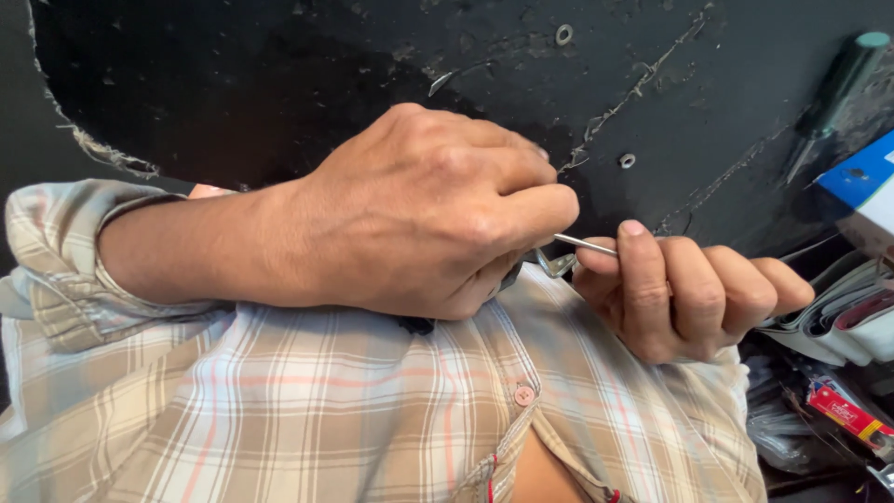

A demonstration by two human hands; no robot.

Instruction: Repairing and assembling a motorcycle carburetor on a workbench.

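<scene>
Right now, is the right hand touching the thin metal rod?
Touching. The head view shows the right hand with its thumb pressed on the thin metal rod, whose other end disappears under the left hand.

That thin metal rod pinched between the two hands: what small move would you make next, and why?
Probably ease the metal rod a little further toward the left hand, since the right hand pinches its other end and a small metal piece sits right where the hands meet.

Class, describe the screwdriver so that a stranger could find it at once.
Start at the cracked black work surface and follow it to the top right corner. There lies a dark green-handled screwdriver, above a blue-and-white box; its pale teal cap sets it apart.
</scene>
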